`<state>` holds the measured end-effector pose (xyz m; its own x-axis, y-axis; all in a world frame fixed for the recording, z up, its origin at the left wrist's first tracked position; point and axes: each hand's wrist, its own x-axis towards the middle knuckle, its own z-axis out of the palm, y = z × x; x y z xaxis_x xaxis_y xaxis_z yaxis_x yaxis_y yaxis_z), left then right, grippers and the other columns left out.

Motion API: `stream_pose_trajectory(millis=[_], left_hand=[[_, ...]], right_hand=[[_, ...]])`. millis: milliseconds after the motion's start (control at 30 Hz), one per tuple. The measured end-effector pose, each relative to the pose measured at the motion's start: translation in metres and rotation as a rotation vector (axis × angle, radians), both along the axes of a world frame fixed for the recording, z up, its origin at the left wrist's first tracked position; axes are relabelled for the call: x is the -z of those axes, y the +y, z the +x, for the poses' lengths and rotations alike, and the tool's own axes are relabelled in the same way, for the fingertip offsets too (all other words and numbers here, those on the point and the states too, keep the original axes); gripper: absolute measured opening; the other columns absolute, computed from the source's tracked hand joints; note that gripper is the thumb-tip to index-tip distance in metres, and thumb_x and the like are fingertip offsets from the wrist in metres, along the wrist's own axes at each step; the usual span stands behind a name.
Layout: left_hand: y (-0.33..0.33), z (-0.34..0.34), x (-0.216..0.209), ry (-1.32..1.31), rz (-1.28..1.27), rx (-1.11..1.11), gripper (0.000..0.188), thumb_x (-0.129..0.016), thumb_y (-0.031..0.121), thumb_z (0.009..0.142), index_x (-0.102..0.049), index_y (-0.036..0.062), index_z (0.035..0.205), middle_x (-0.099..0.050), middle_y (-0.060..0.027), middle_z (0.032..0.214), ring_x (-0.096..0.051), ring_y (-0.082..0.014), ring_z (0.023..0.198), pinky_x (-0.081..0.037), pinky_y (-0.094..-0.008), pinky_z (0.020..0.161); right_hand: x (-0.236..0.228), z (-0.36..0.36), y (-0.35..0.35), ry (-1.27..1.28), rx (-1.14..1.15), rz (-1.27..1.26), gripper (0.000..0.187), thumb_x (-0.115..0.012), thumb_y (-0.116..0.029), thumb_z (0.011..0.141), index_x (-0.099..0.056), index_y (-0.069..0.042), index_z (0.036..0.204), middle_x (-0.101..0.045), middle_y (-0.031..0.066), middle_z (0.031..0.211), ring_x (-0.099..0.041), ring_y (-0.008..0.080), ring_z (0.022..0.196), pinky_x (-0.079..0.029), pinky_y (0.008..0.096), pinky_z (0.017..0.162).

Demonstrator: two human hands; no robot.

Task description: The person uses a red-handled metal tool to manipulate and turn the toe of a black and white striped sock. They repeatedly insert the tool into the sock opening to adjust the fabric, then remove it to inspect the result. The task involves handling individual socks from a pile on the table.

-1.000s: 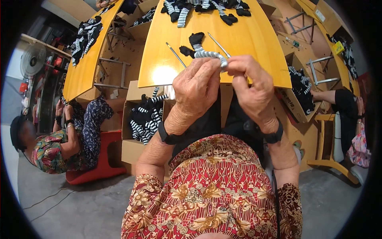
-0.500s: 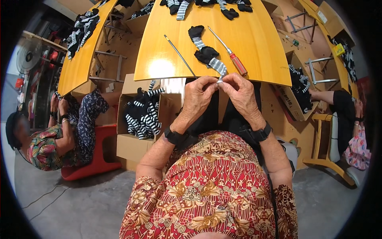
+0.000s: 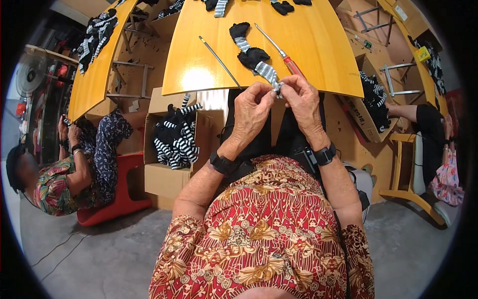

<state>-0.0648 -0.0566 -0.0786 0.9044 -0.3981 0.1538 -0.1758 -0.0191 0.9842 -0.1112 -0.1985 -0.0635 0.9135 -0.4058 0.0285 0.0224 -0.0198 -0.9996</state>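
A strip of black and grey-striped sock (image 3: 266, 71) runs down the tabletop to the near edge, where its end is bunched between my fingertips. My left hand (image 3: 251, 110) pinches that end from the left, thumb against forefinger. From the right, my right hand (image 3: 302, 102) pinches the same bunched end, its fingertips close to the left ones. Beyond my right hand lies a screwdriver (image 3: 290, 63) with a red handle, its shaft pointing away. A thin dark rod (image 3: 218, 60) lies slanted to the left of the sock.
More striped socks (image 3: 219, 7) lie at the far end of the yellow table (image 3: 318, 50). Cardboard boxes of striped socks stand at left (image 3: 167, 182) and right (image 3: 381, 130). One person (image 3: 57, 179) sits on the left, another (image 3: 433, 149) on the right, beside other tables.
The view has shifted slightly, and the table sits a little higher. The sock's end is now more bunched and rumpled between my fingers, with my right hand a bit higher over it.
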Motion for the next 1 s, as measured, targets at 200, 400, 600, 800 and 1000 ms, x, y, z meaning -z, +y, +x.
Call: stream_pose_trajectory(millis=[200, 400, 600, 800, 1000], left_hand=[[0.005, -0.003, -0.008, -0.098, 0.089, -0.1, 0.011, -0.061, 0.009, 0.091, -0.063, -0.0016, 0.094, -0.065, -0.004, 0.082, -0.062, -0.0088, 0.076, -0.05, -0.0226, 0.068], [-0.001, 0.003, -0.007, -0.16, 0.061, -0.165, 0.013, -0.06, 0.008, 0.091, -0.06, -0.0001, 0.101, -0.064, -0.0058, 0.08, -0.061, -0.0117, 0.069, -0.049, -0.0254, 0.063], [0.005, 0.0, -0.023, -0.492, 0.306, -0.251, 0.019, -0.059, 0.006, 0.085, -0.064, 0.0042, 0.102, -0.065, -0.0212, 0.081, -0.066, -0.0351, 0.074, -0.051, -0.0391, 0.062], [0.006, 0.021, -0.02, -0.25, 0.412, -0.081, 0.017, -0.055, 0.005, 0.086, -0.066, 0.0008, 0.098, -0.067, -0.0132, 0.075, -0.065, -0.0235, 0.062, -0.051, -0.0322, 0.057], [0.007, 0.034, -0.01, 0.047, 0.068, 0.029, 0.018, -0.055, 0.007, 0.085, -0.066, -0.0022, 0.096, -0.063, -0.0023, 0.07, -0.057, -0.0071, 0.06, -0.048, -0.022, 0.055]], right_hand=[[-0.007, 0.004, 0.008, -0.054, 0.053, -0.34, 0.01, -0.059, -0.007, 0.085, -0.062, 0.002, 0.084, -0.063, 0.0045, 0.071, -0.059, 0.0092, 0.065, -0.049, 0.0254, 0.061], [-0.011, 0.008, 0.013, -0.203, 0.036, -0.537, 0.007, -0.06, -0.006, 0.084, -0.062, 0.001, 0.084, -0.06, 0.0077, 0.071, -0.059, 0.0154, 0.062, -0.047, 0.029, 0.058], [-0.017, 0.004, 0.022, -0.312, 0.028, -0.764, 0.005, -0.063, 0.0, 0.08, -0.062, 0.0, 0.085, -0.058, 0.0132, 0.079, -0.061, 0.0314, 0.073, -0.048, 0.0368, 0.064], [-0.016, 0.009, 0.022, -0.221, -0.059, -0.315, 0.003, -0.063, -0.003, 0.086, -0.064, 0.0, 0.088, -0.057, 0.0037, 0.073, -0.057, 0.0168, 0.068, -0.045, 0.0277, 0.061], [-0.001, 0.014, 0.002, 0.016, -0.323, 0.562, 0.01, -0.063, -0.014, 0.091, -0.061, -0.005, 0.095, -0.057, -0.0055, 0.074, -0.043, 0.0004, 0.059, -0.03, 0.0157, 0.051]])
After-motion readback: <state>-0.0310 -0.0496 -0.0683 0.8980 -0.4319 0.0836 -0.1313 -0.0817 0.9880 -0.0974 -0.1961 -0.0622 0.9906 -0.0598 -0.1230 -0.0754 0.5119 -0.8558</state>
